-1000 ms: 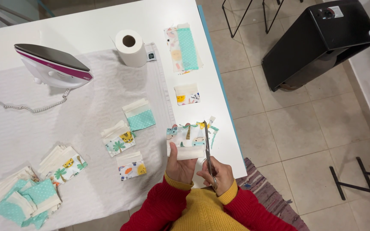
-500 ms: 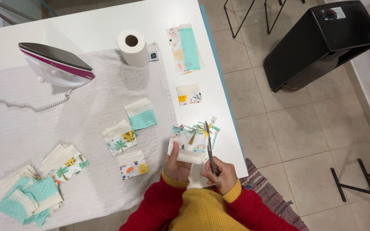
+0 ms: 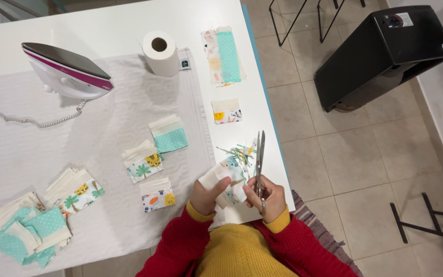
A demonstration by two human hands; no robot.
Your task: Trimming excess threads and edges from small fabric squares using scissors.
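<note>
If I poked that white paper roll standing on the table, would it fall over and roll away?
Probably. The white paper roll stands upright on its flat end, so a gentle poke might only slide it on the white cloth. Its hollow core suggests it is light, so a harder push would likely tip it, and its round side could then roll.

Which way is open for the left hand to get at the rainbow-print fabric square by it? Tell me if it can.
Probably yes. The left hand holds a fabric piece, but the rainbow-print square lies flat just beside it with only bare white cloth between.
</note>
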